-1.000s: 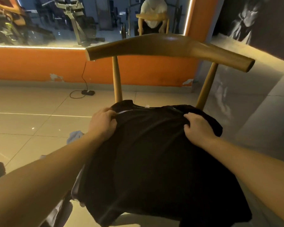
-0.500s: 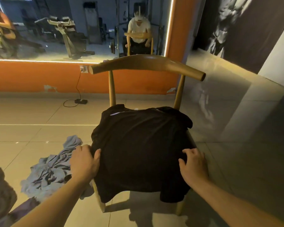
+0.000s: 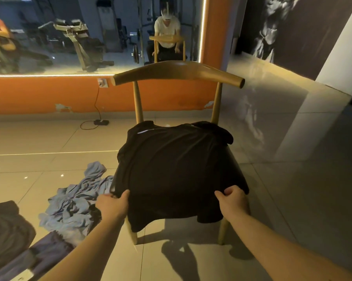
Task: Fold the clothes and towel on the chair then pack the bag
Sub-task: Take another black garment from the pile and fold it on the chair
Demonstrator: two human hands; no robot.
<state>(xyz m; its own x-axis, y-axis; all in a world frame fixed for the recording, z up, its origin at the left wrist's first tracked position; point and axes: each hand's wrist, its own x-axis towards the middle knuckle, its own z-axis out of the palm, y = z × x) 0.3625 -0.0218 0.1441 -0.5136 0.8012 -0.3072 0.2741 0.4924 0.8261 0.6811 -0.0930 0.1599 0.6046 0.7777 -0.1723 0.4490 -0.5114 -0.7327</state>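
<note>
As hands (image 3: 114, 205) (image 3: 234, 201) grip shirt (image 3: 175, 169), tiled flr (image 3: 49, 138) (gym)

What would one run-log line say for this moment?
step: fold black shirt | on: chair | left hand grip: holds shirt, near side | right hand grip: holds shirt, near side | floor: blue cloth, crumpled

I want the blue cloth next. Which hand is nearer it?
Left. The left hand grips the shirt hem right beside the blue cloth; the right hand grips the hem's opposite corner, farther away.
</note>
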